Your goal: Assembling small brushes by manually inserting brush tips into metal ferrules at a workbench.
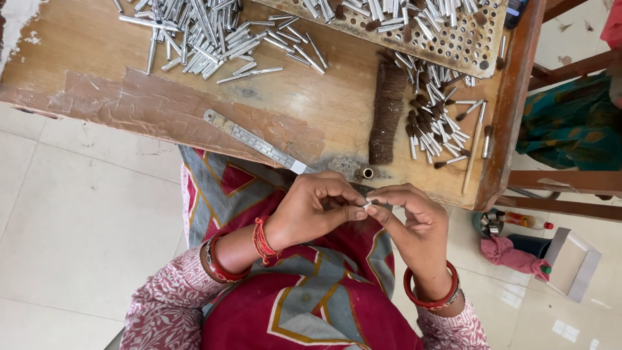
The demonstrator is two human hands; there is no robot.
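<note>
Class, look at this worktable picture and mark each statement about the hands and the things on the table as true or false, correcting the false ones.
1. Both hands meet at a small silver tube. True: the left hand and right hand pinch the small silver tube between their fingers.
2. The metal ruler lies on the floor. False: the metal ruler lies on the wooden table, near its edge.
3. A pile of loose silver tubes lies at the table's far left. True: the pile of loose silver tubes is there.
4. The dark brown bundle is held in the right hand. False: the dark brown bundle lies on the table, untouched.
</note>
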